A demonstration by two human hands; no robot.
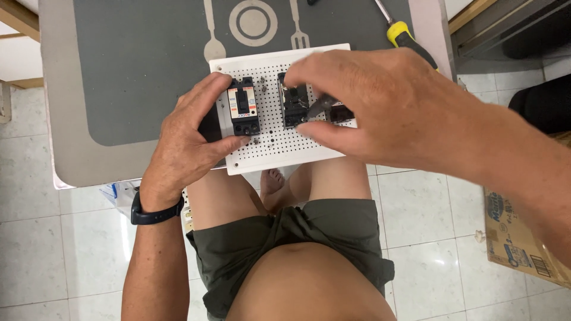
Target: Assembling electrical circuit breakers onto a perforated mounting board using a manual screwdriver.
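My right hand (380, 104) hid the tool's handle; at one o'clock, the screwdriver (403, 34) ran behind it.

Bright, even light; soft shadows, glossy floor glare, slight blur.

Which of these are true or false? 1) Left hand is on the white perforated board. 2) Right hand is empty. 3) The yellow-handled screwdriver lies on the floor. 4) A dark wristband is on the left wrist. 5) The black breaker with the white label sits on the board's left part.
1) True: the left hand grips the left edge of the white perforated board.
2) False: the right hand pinches a slim dark tool over the middle black component.
3) False: the yellow-handled screwdriver lies on the table, on the grey mat.
4) True: dark wristband.
5) True: black breaker.
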